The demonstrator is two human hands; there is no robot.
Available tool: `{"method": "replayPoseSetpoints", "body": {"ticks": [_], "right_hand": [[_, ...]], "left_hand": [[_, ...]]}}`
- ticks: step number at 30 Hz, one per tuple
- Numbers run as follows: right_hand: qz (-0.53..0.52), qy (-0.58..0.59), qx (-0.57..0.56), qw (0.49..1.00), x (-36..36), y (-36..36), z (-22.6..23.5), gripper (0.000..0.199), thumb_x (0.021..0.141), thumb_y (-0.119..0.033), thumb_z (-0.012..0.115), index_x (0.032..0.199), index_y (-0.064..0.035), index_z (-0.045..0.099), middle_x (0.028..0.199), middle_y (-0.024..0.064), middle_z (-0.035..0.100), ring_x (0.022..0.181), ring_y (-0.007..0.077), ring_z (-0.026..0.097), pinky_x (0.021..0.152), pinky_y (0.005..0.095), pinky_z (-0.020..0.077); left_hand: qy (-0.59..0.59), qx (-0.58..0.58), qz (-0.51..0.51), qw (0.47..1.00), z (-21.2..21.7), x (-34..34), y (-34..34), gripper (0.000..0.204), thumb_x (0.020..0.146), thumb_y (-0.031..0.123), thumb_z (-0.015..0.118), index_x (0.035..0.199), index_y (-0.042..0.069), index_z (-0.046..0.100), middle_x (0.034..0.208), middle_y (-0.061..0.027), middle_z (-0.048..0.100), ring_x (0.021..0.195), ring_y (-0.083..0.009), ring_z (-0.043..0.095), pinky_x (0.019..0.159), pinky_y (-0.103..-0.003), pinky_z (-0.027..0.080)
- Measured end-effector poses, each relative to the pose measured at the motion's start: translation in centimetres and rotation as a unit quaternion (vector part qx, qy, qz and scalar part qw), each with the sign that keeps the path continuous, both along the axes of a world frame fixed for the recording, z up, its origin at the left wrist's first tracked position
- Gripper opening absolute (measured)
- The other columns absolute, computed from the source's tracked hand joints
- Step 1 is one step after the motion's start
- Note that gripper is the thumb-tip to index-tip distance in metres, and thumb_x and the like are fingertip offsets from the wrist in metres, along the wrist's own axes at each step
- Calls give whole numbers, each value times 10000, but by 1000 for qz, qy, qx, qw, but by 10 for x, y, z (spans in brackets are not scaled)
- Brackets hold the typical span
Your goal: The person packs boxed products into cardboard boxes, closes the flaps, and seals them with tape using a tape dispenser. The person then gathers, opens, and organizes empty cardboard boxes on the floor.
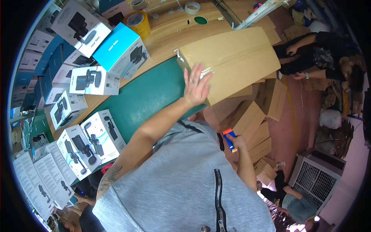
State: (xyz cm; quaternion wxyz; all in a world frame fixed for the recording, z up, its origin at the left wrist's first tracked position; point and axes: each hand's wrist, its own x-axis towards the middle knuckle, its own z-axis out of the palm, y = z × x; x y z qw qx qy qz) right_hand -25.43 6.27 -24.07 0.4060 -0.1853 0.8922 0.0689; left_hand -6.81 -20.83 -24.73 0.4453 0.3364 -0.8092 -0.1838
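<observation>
A brown cardboard carton [235, 58] lies on the workbench, a seam running along its upper face. Shiny clear tape [207, 73] shows at its near left end. There my left hand [196, 88] rests flat on the carton, fingers spread. Down by my right side, apart from the carton, my right hand [239, 142] is closed around a small blue hand tool [229, 140] with an orange end and a yellowish tip. Its exact kind cannot be made out, and my fingers cover part of it.
Printed product boxes [121, 50] are stacked along the left. A yellow tape roll [138, 24] and a white tape roll [192, 7] sit at the back of the bench. Flattened cartons [247, 123] lie at my right. Other people [320, 58] are at the right and lower edges.
</observation>
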Motion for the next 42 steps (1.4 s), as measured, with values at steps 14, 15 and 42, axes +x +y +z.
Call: {"method": "replayPoseSetpoints", "body": {"ticks": [14,15,42], "right_hand": [[-318,-188,-125,921,9,99,-63,402,829,-358,731,729,21,641,639,120,634,491,229,622,453,340,506],[-327,-174,-142,918,12,90,-56,375,832,-330,730,714,11,630,633,121,630,480,227,618,437,344,502],[463,-143,-549,681,96,-158,107,336,754,-340,735,744,-42,581,660,163,608,561,340,606,524,410,495]], "left_hand": [[43,-2,-132,990,27,2,11,705,730,335,715,1300,14,452,1377,-219,404,1291,-377,359,1084,-598,127],[15,27,-75,997,39,6,-12,848,734,343,681,1393,-44,313,1447,-287,283,1356,-430,261,1084,-626,88],[-321,416,-89,846,79,18,-176,924,892,735,170,1294,-13,536,1362,-258,473,1313,-388,402,1116,-413,290]]}}
